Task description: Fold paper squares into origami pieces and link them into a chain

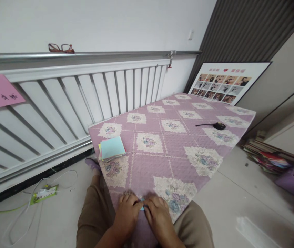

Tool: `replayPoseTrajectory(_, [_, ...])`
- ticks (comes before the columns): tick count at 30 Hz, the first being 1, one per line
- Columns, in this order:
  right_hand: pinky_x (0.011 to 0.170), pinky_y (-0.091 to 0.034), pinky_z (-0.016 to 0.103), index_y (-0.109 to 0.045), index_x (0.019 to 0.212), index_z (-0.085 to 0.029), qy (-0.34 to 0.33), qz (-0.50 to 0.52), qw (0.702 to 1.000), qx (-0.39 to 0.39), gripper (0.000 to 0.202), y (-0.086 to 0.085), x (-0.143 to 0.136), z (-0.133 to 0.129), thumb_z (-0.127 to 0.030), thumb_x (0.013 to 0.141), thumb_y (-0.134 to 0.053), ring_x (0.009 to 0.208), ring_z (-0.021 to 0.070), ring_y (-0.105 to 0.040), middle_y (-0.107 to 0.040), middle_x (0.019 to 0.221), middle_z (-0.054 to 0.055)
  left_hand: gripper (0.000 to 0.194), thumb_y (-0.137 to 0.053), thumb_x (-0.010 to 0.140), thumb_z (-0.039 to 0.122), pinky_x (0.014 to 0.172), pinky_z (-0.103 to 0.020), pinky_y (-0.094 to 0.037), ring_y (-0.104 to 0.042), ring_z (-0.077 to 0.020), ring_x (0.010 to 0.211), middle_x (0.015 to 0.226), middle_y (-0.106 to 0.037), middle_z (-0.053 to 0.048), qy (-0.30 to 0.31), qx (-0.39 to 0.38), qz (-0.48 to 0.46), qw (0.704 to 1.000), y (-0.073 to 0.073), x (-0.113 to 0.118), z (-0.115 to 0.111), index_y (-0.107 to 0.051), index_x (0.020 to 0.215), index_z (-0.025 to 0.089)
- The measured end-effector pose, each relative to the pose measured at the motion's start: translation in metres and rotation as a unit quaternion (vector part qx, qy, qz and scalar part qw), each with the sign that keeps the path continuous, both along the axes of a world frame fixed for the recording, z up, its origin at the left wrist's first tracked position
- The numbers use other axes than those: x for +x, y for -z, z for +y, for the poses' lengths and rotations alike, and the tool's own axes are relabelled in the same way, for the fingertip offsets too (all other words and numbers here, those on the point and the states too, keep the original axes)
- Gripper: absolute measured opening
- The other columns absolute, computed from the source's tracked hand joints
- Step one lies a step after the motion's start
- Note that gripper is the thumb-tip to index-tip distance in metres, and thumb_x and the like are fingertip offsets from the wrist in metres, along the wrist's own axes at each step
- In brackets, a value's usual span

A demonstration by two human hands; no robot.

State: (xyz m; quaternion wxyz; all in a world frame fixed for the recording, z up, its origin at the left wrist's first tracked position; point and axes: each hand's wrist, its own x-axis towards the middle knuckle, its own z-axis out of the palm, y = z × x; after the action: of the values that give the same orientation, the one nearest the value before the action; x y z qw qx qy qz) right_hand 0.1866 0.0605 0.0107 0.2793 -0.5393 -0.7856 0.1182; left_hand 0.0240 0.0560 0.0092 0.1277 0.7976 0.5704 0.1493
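Inspected: 1 small blue piece (142, 208) at the near edge of the table (152, 168).
Left hand (129, 210) and right hand (159, 210) hold it, fingers narrowed; paper stack (112, 148) by left edge, tape measure (219, 126) towards far right corner.

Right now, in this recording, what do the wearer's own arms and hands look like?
The left hand and right hand are bare, with no gloves. No sleeve shows on the visible part of the forearms, and I see no watch or bracelet. The fingers are too small and partly hidden to tell whether there are rings or nail polish.
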Motion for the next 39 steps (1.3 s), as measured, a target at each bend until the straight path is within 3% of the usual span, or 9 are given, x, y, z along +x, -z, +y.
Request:
replayPoseTrajectory(4, [0.082,-0.037,0.034,-0.064,0.098,-0.031,-0.032,0.006,0.997,-0.063,0.031,-0.006,0.006,0.001,-0.014,0.073,-0.07,0.09,0.0207,-0.055,-0.063,0.093,-0.001,0.023,-0.055,0.089,0.024,0.083,-0.034,-0.033,-0.049,-0.019,0.094,0.101,-0.062,0.0,0.022,-0.046,-0.014,0.999,-0.011,-0.003,0.002,-0.063,0.109,0.032])
replayPoseTrajectory(11, [0.081,-0.037,0.034,-0.066,0.091,-0.031,-0.039,-0.005,0.993,-0.114,0.018,-0.014,0.009,0.008,-0.017,0.079,-0.064,0.09,0.0195,-0.055,-0.062,0.089,-0.002,0.025,-0.051,0.089,0.023,0.087,-0.036,-0.033,-0.05,-0.0195,0.097,0.102,-0.061,-0.001,0.016,-0.084,-0.039,0.996,-0.02,-0.005,0.007,-0.063,0.108,0.031])
replayPoseTrajectory(25, [0.078,-0.038,0.033,-0.065,0.082,-0.027,-0.006,-0.021,0.995,-0.098,0.005,-0.024,-0.001,0.01,-0.023,0.081,-0.062,0.086,0.0207,-0.057,-0.063,0.084,0.0,0.024,-0.048,0.088,0.021,0.083,-0.036,-0.034,-0.054,-0.019,0.091,0.094,-0.064,-0.002,-0.01,-0.048,-0.08,0.996,-0.02,-0.001,0.009,-0.067,0.099,0.028])
replayPoseTrajectory(35, [0.069,-0.038,0.033,-0.065,0.074,-0.023,0.007,-0.182,0.983,-0.037,0.012,-0.032,-0.017,0.02,-0.015,0.081,-0.06,0.081,0.0229,-0.058,-0.065,0.079,0.003,0.022,-0.044,0.089,0.02,0.081,-0.034,-0.036,-0.054,-0.0182,0.086,0.087,-0.062,-0.002,-0.032,-0.049,-0.087,0.994,-0.013,0.003,0.014,-0.065,0.082,0.022])
replayPoseTrajectory(39, [0.067,-0.04,0.033,-0.063,0.075,-0.021,0.013,-0.184,0.982,-0.046,0.012,-0.037,-0.019,0.022,-0.012,0.081,-0.058,0.078,0.0232,-0.059,-0.065,0.078,0.004,0.02,-0.044,0.086,0.019,0.08,-0.033,-0.039,-0.054,-0.0189,0.086,0.087,-0.061,-0.003,-0.055,-0.056,-0.137,0.987,-0.013,0.007,0.015,-0.064,0.085,0.022])
